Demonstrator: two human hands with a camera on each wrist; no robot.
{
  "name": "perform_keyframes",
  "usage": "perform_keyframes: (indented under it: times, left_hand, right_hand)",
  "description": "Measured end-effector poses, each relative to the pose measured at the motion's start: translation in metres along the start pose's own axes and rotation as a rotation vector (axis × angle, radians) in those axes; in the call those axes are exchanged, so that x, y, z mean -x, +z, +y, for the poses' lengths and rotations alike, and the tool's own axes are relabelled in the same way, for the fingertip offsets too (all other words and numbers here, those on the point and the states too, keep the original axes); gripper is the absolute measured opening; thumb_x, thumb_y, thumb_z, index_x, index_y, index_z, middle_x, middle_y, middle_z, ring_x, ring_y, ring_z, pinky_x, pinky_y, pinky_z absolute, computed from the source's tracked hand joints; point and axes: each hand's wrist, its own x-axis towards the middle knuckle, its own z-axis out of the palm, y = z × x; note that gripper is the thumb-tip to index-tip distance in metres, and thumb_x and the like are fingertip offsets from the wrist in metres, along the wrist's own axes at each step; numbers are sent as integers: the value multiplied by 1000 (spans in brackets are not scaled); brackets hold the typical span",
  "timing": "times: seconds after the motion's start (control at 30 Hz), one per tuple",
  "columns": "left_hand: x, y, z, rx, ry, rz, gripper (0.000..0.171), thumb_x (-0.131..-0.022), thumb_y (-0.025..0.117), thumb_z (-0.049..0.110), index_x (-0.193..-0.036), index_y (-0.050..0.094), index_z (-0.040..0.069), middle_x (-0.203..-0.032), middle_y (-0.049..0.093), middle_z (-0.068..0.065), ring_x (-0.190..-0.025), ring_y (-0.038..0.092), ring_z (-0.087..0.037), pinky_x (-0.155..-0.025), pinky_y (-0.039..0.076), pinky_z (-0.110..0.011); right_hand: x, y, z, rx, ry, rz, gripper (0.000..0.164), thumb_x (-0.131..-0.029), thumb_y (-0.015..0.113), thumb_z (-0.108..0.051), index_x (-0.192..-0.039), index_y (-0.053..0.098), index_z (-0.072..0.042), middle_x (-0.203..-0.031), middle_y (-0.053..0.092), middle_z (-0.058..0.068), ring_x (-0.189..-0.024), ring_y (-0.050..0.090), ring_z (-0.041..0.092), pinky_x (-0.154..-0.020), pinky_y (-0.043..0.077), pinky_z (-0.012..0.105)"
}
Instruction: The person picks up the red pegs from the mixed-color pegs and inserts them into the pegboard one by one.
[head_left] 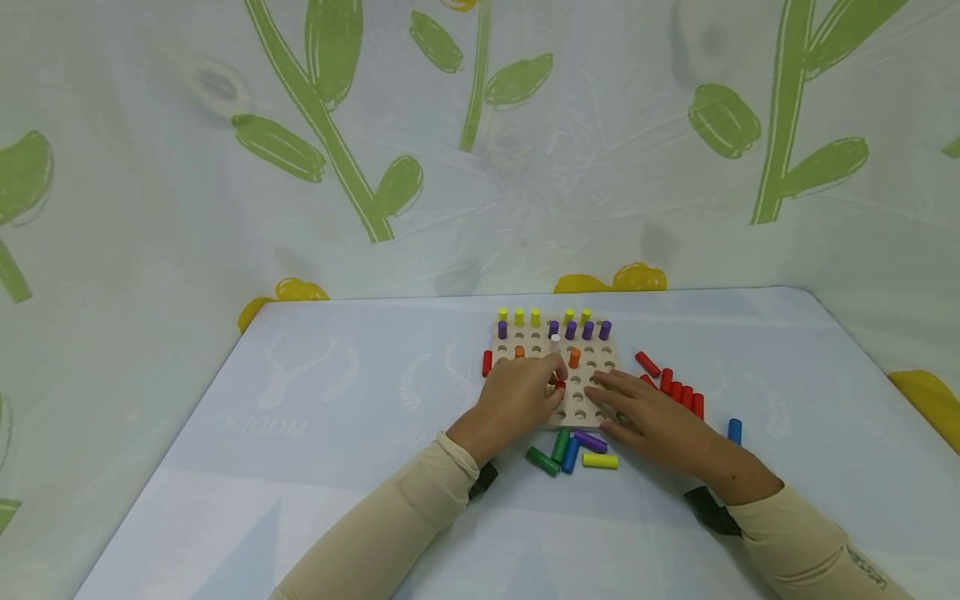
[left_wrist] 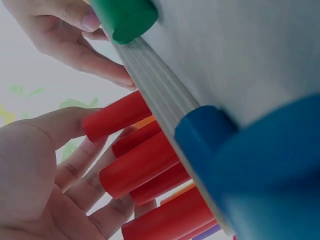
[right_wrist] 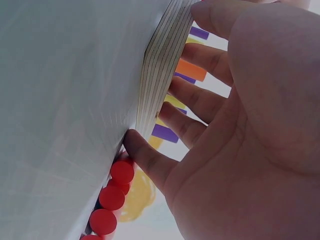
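A wooden peg board (head_left: 588,427) with rows of round holes lies on the table. My left hand (head_left: 517,396) is over its left half, thumb and fingers pinching a red peg (left_wrist: 117,116) that stands in the board. Other red pegs (left_wrist: 140,165) rise beside those fingers in the left wrist view. My right hand (head_left: 660,421) rests on the board's right side, its fingers fairly straight, fingertips touching edge and top. Yellow pegs (head_left: 519,317), purple pegs (head_left: 572,331), orange pegs (head_left: 574,358) and a white peg (head_left: 556,342) stand farther back. The left hand hides part of the board.
In front of the board lie green pegs (head_left: 543,461), a blue peg (head_left: 571,456), a purple peg (head_left: 590,442) and a yellow peg (head_left: 600,461). Several red pegs (head_left: 687,397) and another blue peg (head_left: 735,431) are at right. One red peg (head_left: 487,363) lies left.
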Motion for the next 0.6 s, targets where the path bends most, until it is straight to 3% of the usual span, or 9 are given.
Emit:
perform_keyframes:
  times: [0.13,0.3,0.53,0.6]
  left_hand:
    - [0,-1,0,3,3,9,14,-96,67,29,-107,69,21,-92,76,8,-72,60,-5,-77,47,-30]
    - [0,-8,-2,-8,17,31,17,-96,67,31,-109,68,20,-100,76,6,-70,60,-6,-69,48,-23]
    - [0,-23,-7,4,-62,29,22,-96,66,35,-114,67,22,-107,75,5,-85,66,-13,-83,53,-32]
    - [-1,-27,-10,23,-82,39,23,-97,66,36,-115,67,22,-109,75,4,-84,65,-14,-82,54,-31]
  right_hand:
    - [0,0,1,-1,-3,1,57,-94,69,-31,-146,52,-18,-157,43,10,-147,34,38,-106,44,55]
    - [1,0,1,0,-8,4,58,-93,70,-31,-147,52,-18,-156,43,10,-147,35,38,-105,45,55]
    - [1,0,1,-4,-17,3,58,-93,70,-31,-146,52,-18,-156,44,11,-146,35,39,-104,47,55]
    - [0,0,2,-2,-16,2,58,-93,70,-31,-146,52,-17,-156,43,11,-146,35,39,-104,47,55]
